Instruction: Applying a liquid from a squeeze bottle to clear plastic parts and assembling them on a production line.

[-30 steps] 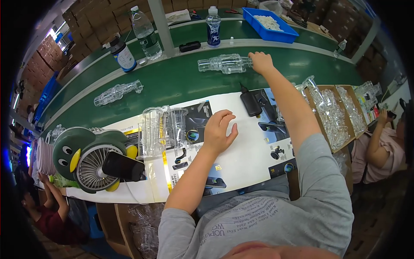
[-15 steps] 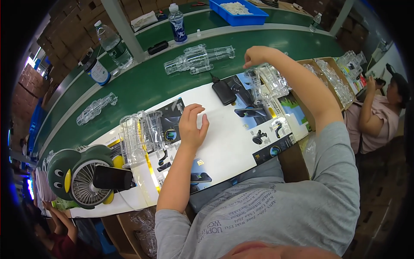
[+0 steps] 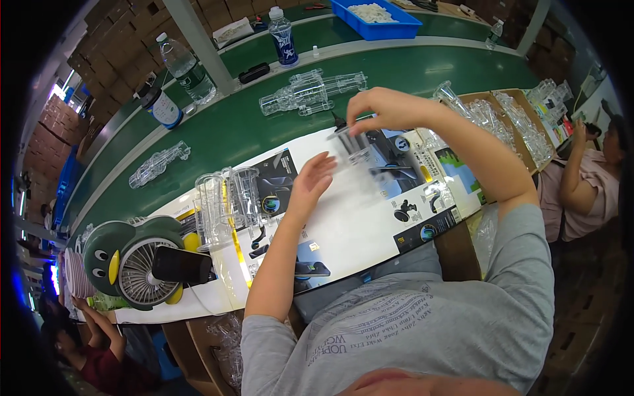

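Currently, head view, right hand [image 3: 383, 107]: above the printed sheet [image 3: 350, 231], near its far edge; fingers curled downward, apparently pinching a clear plastic part [image 3: 350, 148]. Motion blur hides the exact contact; the part's lower end appears left free for access.
Left hand [image 3: 314, 178]: unclenched, grasping nothing, palm turned toward the part; probably positioned for support.
Printed sheet: along the near edge of the green bench [image 3: 231, 129], presumably as surface protection.
Clear tubes [image 3: 211, 208]: grouped toward the sheet's left end, likely for easy reach.
Clear assembly [image 3: 314, 92]: beyond the sheet's far edge, seemingly parked outside the working area.
Phone [image 3: 181, 265]: against the penguin-shaped fan [image 3: 135, 257], apparently propped.
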`<state>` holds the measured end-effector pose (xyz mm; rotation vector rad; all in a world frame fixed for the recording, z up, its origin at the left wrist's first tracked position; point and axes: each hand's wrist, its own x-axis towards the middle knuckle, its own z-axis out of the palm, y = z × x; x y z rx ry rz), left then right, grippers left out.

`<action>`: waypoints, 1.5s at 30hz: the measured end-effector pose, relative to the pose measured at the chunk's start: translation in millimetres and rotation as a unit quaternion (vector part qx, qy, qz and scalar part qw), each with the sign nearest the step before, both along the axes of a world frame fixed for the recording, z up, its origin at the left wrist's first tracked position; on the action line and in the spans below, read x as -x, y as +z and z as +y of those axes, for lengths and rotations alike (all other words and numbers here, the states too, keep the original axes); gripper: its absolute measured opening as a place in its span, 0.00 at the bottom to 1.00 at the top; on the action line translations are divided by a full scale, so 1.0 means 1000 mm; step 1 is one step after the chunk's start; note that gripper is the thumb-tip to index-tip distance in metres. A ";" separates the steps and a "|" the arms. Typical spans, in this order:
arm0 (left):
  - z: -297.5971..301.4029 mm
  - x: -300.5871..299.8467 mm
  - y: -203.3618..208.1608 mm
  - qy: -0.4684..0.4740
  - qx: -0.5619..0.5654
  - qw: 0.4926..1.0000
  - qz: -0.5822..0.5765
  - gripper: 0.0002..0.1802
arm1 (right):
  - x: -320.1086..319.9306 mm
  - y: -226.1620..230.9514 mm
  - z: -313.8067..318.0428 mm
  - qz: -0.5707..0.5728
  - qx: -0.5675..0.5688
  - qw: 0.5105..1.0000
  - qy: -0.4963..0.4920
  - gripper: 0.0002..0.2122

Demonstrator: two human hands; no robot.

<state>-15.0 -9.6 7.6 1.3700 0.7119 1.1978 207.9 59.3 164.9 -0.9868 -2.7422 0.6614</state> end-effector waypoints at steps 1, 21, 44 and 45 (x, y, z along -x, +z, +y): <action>-0.001 -0.002 0.003 -0.096 0.094 0.986 -0.104 0.29 | 0.009 0.002 -0.005 0.032 0.017 0.999 0.018 0.10; 0.008 0.017 0.005 0.013 0.190 0.973 -0.130 0.24 | -0.016 -0.102 0.021 -0.072 -0.373 0.918 0.117 0.20; -0.008 0.006 0.014 0.191 -0.052 0.977 0.084 0.26 | 0.069 -0.019 -0.044 0.755 0.307 0.573 -0.085 0.19; -0.008 0.007 0.013 0.197 -0.061 0.974 0.093 0.26 | 0.070 -0.021 -0.045 0.760 0.322 0.560 -0.074 0.19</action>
